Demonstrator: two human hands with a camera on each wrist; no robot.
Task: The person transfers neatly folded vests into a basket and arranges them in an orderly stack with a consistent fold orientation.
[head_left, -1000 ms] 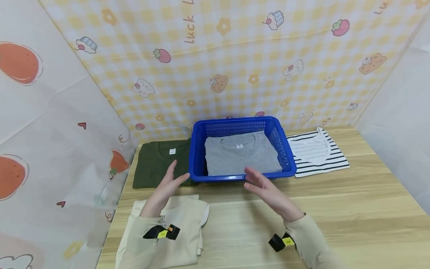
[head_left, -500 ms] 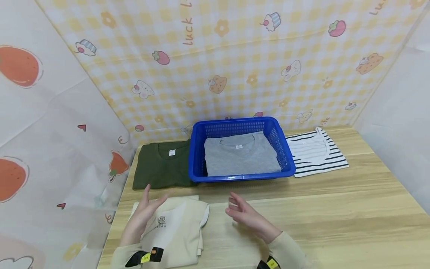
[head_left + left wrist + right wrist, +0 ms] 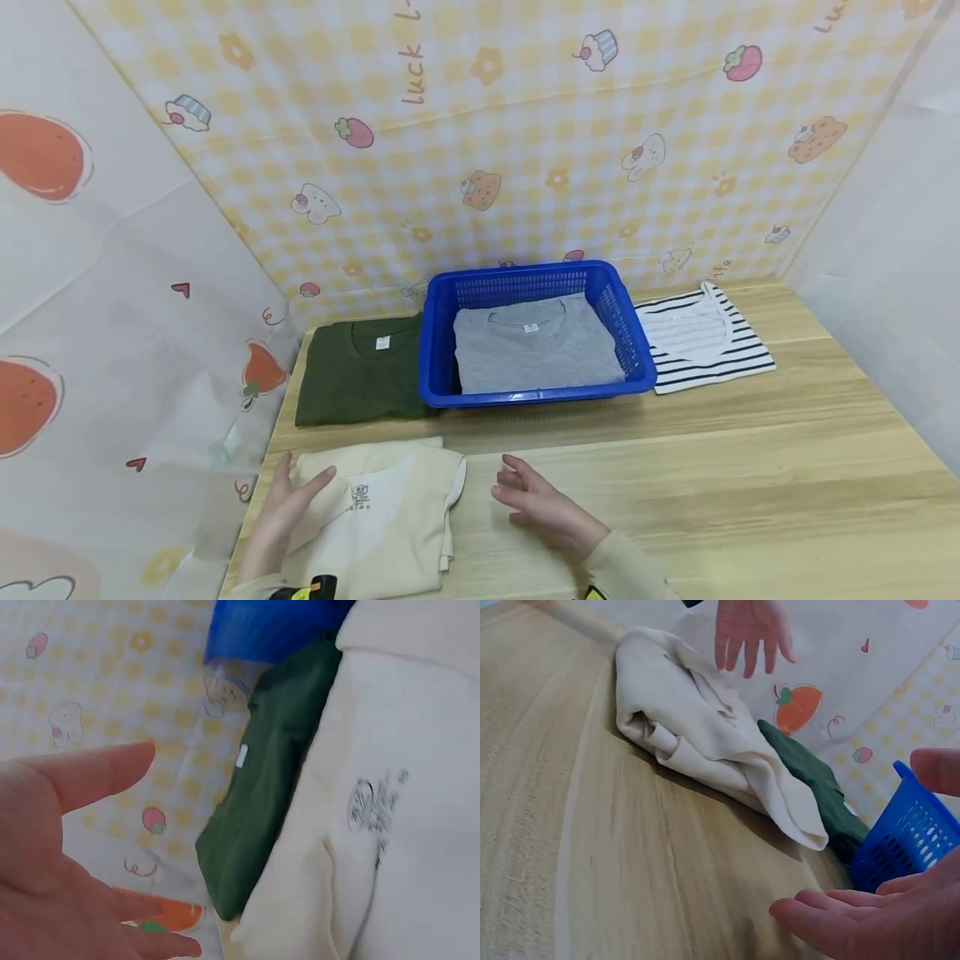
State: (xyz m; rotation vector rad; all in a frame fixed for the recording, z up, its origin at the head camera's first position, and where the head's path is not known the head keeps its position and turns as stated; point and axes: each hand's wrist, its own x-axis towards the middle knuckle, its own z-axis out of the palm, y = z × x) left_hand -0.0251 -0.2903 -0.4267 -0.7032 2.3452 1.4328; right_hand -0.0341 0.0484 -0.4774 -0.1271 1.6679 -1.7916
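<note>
A cream folded shirt point(image 3: 408, 517) with a small dark print lies at the front left of the table. My left hand point(image 3: 281, 512) hovers over its left side, fingers spread and holding nothing; in the left wrist view the thumb stands apart from the fingers. To the right of the shirt, my right hand point(image 3: 543, 504) is held above the wood, empty, with fingers loosely bent. Behind both hands, a blue plastic basket point(image 3: 540, 397) contains a folded grey T-shirt point(image 3: 536, 354).
A folded dark green T-shirt point(image 3: 360, 379) lies left of the basket, partly behind it. On the right is a striped white shirt point(image 3: 705, 342). The wooden table point(image 3: 750, 467) meets a patterned cloth wall point(image 3: 420, 167) at the back and a white sheet point(image 3: 127, 275) at the left.
Both hands have drawn back from the basket's front toward the near edge and to the left. The left hand has come over the cream shirt's left side. The basket and shirts have stayed put.
</note>
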